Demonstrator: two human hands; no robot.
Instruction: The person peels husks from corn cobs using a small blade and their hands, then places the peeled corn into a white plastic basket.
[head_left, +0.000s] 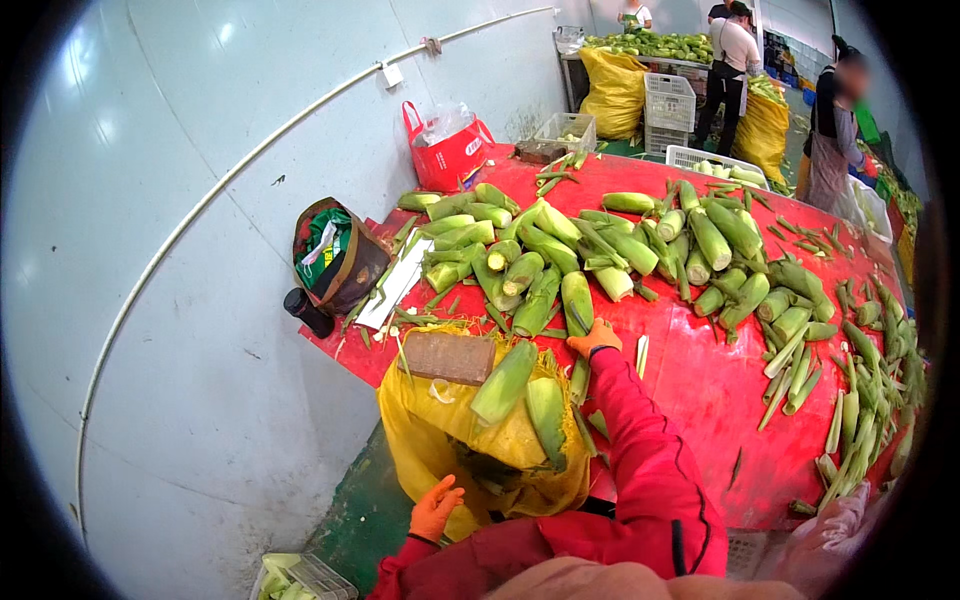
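My right hand (596, 339), in an orange glove, reaches across the red tabletop (675, 382) and grips a thin dark blade (577, 318), probably a knife. The blade lies against an unhusked ear of corn (577, 289) at the near edge of a heap. Lower down, my left hand (436, 506), also gloved in orange, hangs empty with its fingers apart beside a yellow woven sack (409, 442). On the sack's upper edge rests a brown brick (442, 357). Next to it are a green ear of corn (506, 384) and a piece of green husk (547, 420).
More corn ears (712, 240) and stalk trimmings (855, 420) cover the right side. A red bag (450, 154), a brown bag (352, 262) and a black bottle (309, 313) stand by the wall. A crate (322, 577) sits low left. Other people work behind and at right.
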